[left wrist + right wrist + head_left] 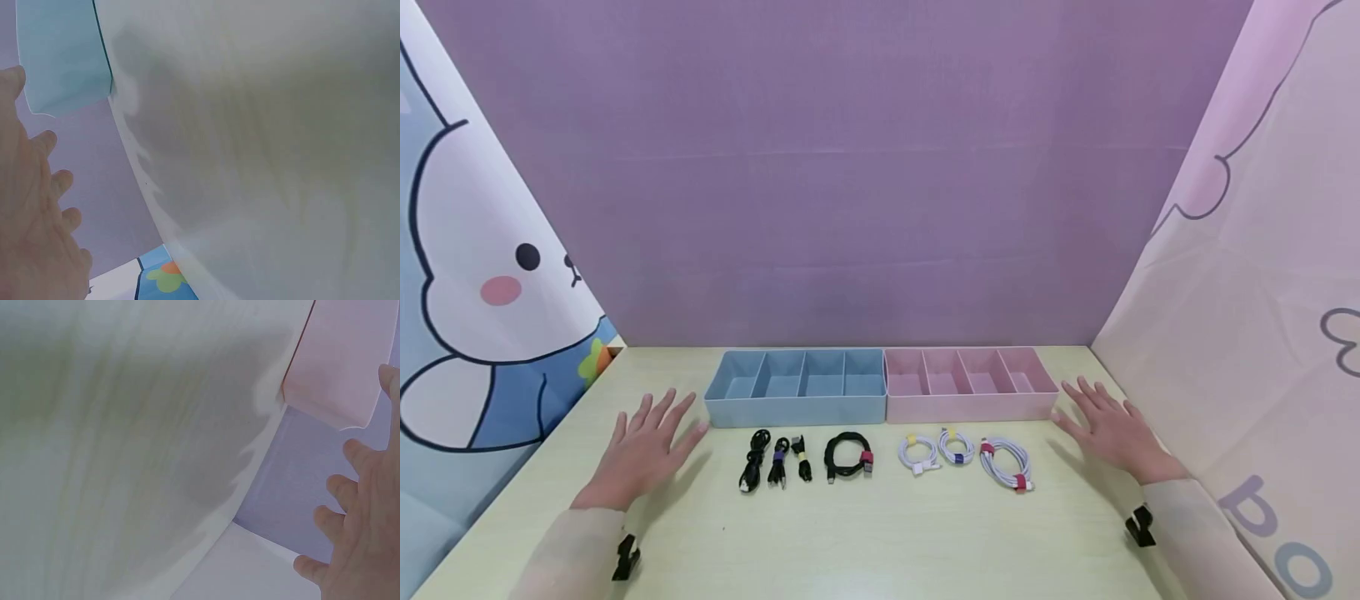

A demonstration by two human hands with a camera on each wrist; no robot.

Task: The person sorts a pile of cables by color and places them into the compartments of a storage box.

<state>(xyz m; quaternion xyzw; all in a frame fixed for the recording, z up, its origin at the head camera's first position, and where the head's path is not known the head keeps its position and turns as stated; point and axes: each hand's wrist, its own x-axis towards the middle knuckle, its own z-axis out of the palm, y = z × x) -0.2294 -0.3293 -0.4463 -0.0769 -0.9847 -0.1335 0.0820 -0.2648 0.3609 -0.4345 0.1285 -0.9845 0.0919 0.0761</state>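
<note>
My left hand [638, 454] hovers over the table with its fingers spread, left of the blue divided box [797, 411]. On the other side my right hand [1112, 429] is spread the same way, beside the pink divided box [970, 407]. Neither hand holds anything. In front of the blue box lie bundled black cables: a long one [754, 461], two short ones [778, 463] [802, 459] and a coiled cable [827, 457] with a red tie. Three coiled white cables [917, 467] [957, 457] [1015, 450] with coloured ties lie before the pink box.
Both boxes stand end to end on the pale wooden table [850, 550], each split into several compartments. A purple cloth [865, 183] hangs behind. Printed cloths close off the left side [490, 200] and the right side [1247, 333].
</note>
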